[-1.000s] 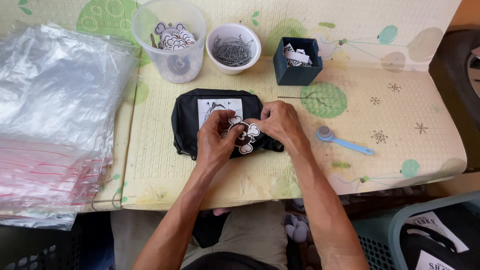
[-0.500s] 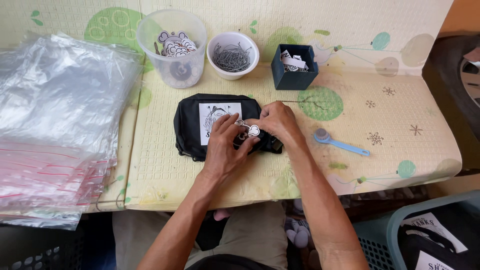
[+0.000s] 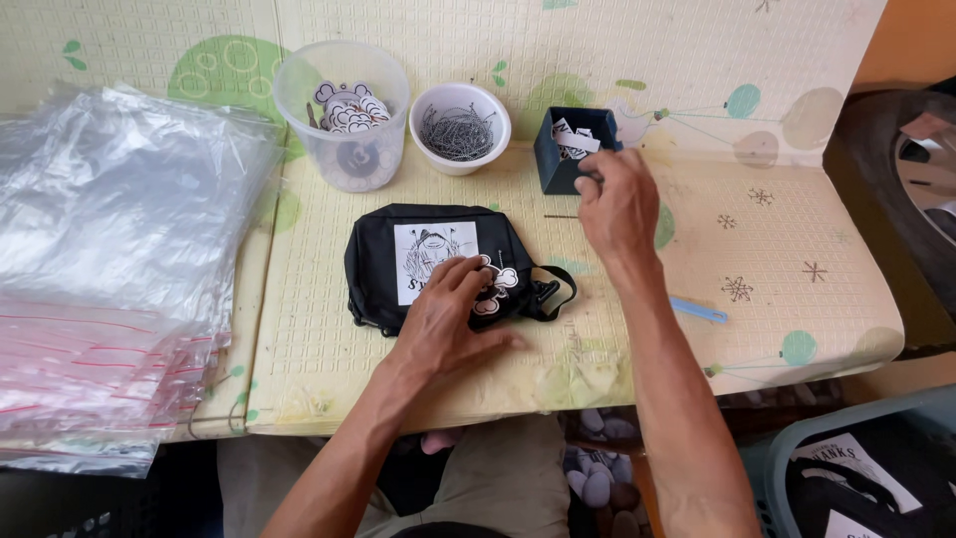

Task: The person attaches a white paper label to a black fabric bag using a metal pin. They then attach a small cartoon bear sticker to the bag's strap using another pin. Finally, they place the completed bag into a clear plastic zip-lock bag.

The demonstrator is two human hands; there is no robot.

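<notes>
A small black pouch [image 3: 383, 259] with a white printed patch lies in the middle of the pale yellow mat. My left hand [image 3: 443, 324] rests on its right end, fingers pressing a white flat charm [image 3: 498, 284] against the pouch. A black strap loop [image 3: 553, 294] sticks out to the right. My right hand [image 3: 617, 204] is up at the dark blue box [image 3: 558, 159] of white tags, fingertips pinched at its edge; whether they hold a tag I cannot tell.
A clear tub [image 3: 344, 115] of white charms and a white bowl [image 3: 460, 125] of metal pins stand at the back. A thick stack of clear plastic bags [image 3: 110, 259] fills the left. A blue tool [image 3: 697, 311] lies to the right. A teal basket [image 3: 856, 478] sits below right.
My right hand left the pouch and reached up to the blue box. My left hand stayed on the pouch, holding the charm down.
</notes>
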